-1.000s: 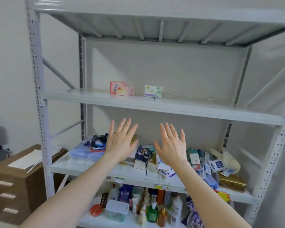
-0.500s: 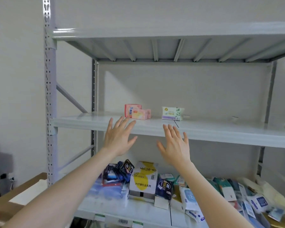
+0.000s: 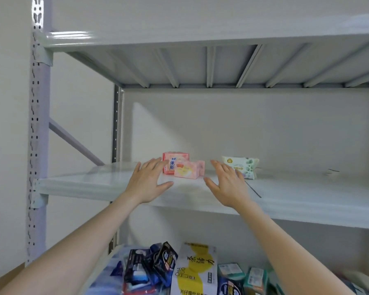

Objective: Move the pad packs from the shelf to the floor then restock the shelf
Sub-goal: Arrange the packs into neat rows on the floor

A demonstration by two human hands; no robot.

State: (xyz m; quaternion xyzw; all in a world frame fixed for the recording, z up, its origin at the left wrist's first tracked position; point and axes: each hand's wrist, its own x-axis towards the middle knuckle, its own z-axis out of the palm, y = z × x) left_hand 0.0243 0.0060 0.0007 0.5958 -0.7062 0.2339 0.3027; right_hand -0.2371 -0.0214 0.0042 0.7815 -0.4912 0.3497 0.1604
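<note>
Three packs (image 3: 186,169) on shelf (image 3: 285,196); likely light, soft, squashable; grip by sides; both hands' fingers (image 3: 151,165) spread, empty.

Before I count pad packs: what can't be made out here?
Head view:
- Tall pink pack: partly behind left hand and the front pink packs.
- White pack: corner behind right hand.
- Scrap on shelf, right: too small.
- Floor: out of frame.

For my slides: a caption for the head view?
Open left hand and right hand reach for pink pad packs on the shelf.
</note>
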